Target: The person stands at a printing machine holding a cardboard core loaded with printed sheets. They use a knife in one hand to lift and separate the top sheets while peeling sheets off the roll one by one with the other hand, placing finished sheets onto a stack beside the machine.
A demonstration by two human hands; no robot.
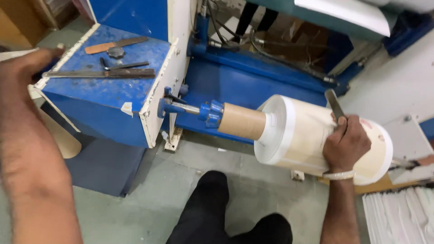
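Observation:
My right hand point(346, 142) grips a flat metal blade point(334, 103) and rests on top of a large roll of white and cream paper point(298, 135). The roll sits on a brown cardboard core point(241, 121) mounted on a blue shaft point(190, 108) of the machine. My left hand point(27, 68) reaches toward the blue machine top point(108, 86), its fingers at a long steel ruler point(99, 73) lying there. Whether the fingers hold the ruler is hidden.
On the blue top also lie a wooden-handled knife point(115, 44), a round knob point(116, 52) and a dark tool point(122, 66). My dark trouser leg point(212, 212) is below. A stack of white sheets point(400, 214) lies at the lower right. Someone's legs point(255, 18) stand behind the machine.

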